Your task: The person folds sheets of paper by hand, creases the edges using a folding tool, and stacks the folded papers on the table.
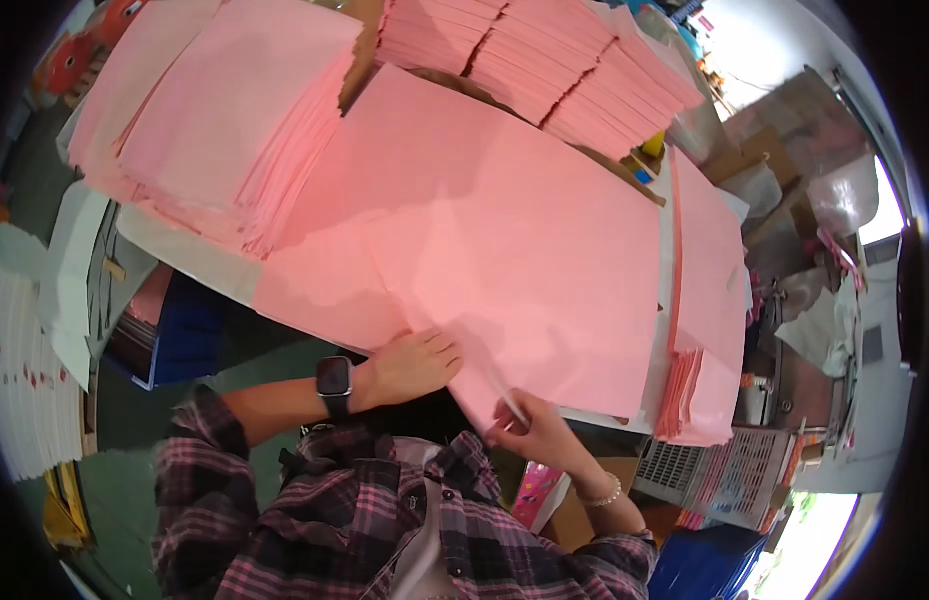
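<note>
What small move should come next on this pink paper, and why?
I'd press the left hand flatter onto the pink paper: its fingers lie by the near edge, the surface looks uneven there, and the right hand beside it holds a thin pale thing, too unclear to name. Steadying the paper first would probably limit slipping.

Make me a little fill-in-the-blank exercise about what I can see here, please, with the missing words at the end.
1. The large sheet under the person's left grip is coloured ____.
2. The watch is worn on the person's ____ wrist.
3. The bracelet of pale beads is worn on the person's ____ wrist.
4. The bin at the left of the picture is coloured ____.

Missing words: pink; left; right; blue.
</note>
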`<act>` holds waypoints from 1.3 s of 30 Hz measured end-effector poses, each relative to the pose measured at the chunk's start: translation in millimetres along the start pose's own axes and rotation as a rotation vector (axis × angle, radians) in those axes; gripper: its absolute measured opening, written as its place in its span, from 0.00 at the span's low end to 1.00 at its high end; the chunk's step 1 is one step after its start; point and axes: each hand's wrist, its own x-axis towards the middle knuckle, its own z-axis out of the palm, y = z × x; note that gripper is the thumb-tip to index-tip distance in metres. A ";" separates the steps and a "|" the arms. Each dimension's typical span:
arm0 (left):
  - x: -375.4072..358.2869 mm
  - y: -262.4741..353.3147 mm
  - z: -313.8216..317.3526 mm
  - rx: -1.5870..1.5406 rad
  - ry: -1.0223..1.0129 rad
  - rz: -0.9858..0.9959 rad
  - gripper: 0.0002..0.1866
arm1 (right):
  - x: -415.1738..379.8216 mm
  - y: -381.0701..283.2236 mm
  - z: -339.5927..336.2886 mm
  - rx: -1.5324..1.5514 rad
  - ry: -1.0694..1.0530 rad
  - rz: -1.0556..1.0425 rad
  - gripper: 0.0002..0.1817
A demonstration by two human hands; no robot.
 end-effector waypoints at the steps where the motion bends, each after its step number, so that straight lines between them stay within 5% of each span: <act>1: -11.0 -1.6 -1.4 0.009 -0.074 0.072 0.23 | 0.6 -6.8 0.0 0.381 -0.185 0.054 0.09; 6: -37.2 -22.6 15.6 -0.017 0.221 0.135 0.21 | 16.6 -8.0 -34.5 0.522 -0.021 -0.045 0.08; 10: -29.3 -31.4 -13.1 -0.585 0.197 -0.109 0.14 | 30.2 36.2 -77.1 0.405 0.265 -0.205 0.07; 13: -13.8 -42.0 -22.3 -1.048 0.236 -0.546 0.15 | 28.1 40.6 -93.2 0.568 0.390 0.020 0.09; 16: 6.4 -58.1 -7.1 -1.010 0.355 -0.687 0.20 | 32.0 99.1 -79.1 1.198 0.456 0.263 0.11; 24: 22.8 -78.7 15.7 -0.937 0.405 -0.804 0.20 | 52.8 107.9 -49.7 0.529 0.527 0.294 0.11; 29: 25.3 -74.4 14.2 -0.791 0.560 -0.809 0.18 | 61.7 102.9 -44.7 0.533 0.633 0.328 0.10; 39: 30.2 -80.7 0.2 -0.688 0.456 -0.823 0.21 | 63.2 106.6 -47.3 0.537 0.635 0.391 0.09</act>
